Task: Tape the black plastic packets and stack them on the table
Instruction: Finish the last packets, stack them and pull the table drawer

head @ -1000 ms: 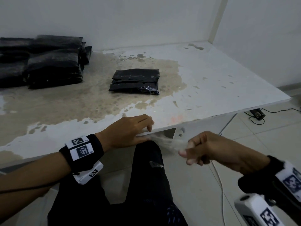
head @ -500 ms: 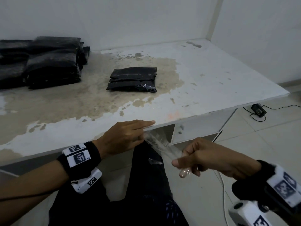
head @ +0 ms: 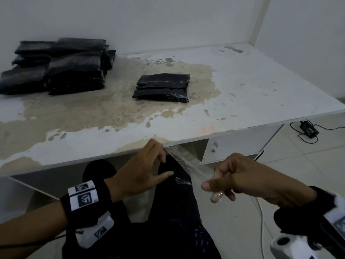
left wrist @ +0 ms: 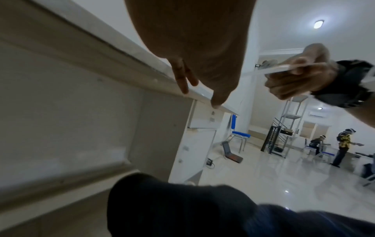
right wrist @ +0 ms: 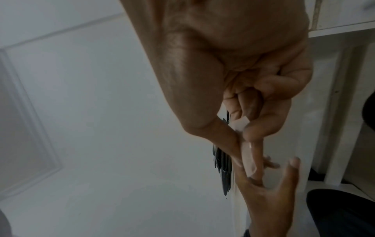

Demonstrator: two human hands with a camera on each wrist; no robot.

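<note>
A strip of clear tape (head: 188, 163) runs from the table's front edge (head: 186, 141) down to my right hand (head: 218, 182), which pinches its free end (right wrist: 246, 144) between thumb and fingers. My left hand (head: 158, 161) is by the edge where the strip starts, fingers spread and straight (left wrist: 182, 83), holding nothing. A small stack of black plastic packets (head: 162, 87) lies in the middle of the table. A bigger pile of black packets (head: 61, 66) sits at the back left against the wall.
The white tabletop (head: 252, 94) is worn and stained brown. Below it at the right is a drawer unit (head: 233, 148). A cable and adapter (head: 308, 129) lie on the tiled floor. My dark-trousered legs (head: 168, 221) are under the table edge.
My left hand has let its fingers spread and dropped slightly below the edge. My right hand has pulled the tape strip further down and to the right, so the strip is longer.
</note>
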